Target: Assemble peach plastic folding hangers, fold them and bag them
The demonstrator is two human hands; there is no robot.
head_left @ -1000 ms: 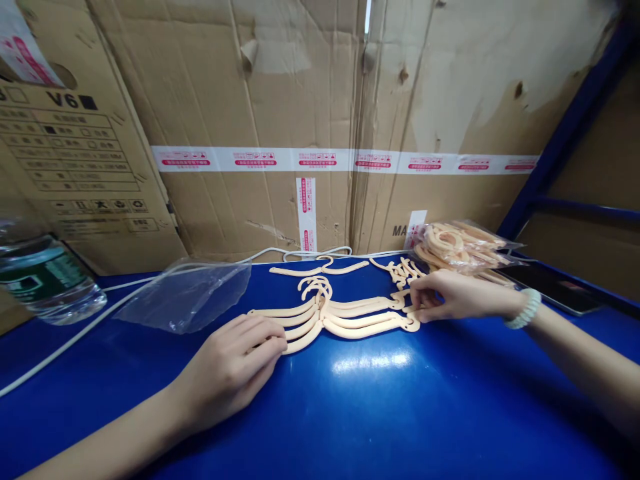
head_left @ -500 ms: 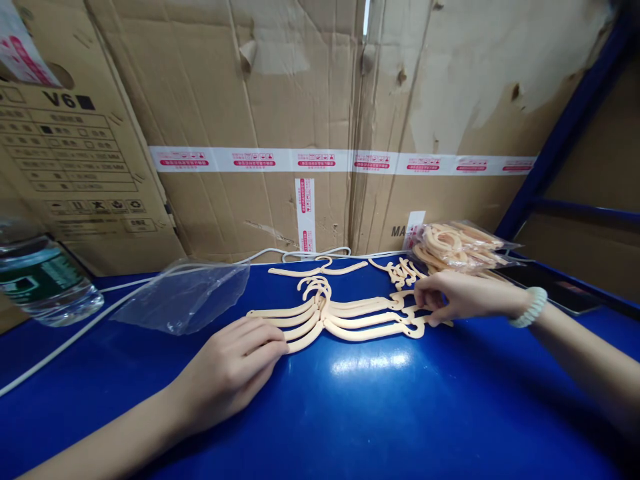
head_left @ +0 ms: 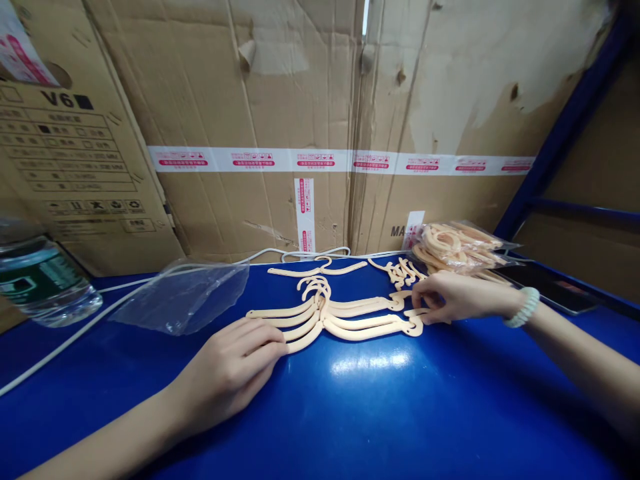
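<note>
Where the peach hangers [head_left: 345,317] lie fanned out in the middle of the blue surface [head_left: 380,413], the left hand [head_left: 233,367] presses flat on their 9 o'clock tips, fingers together, hiding those ends. At 3 o'clock the right hand [head_left: 457,298] pinches the other tips, fingers curled shut. Behind it, a bag of hangers [head_left: 460,248] looks blurry. At the picture's 9 o'clock edge, a water bottle [head_left: 40,280] is cut off.

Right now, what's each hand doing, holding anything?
Left hand: flat, palm down, fingertips on the left end of the hangers; gripping nothing.
Right hand: fingers pinched on the hangers' right end.
</note>
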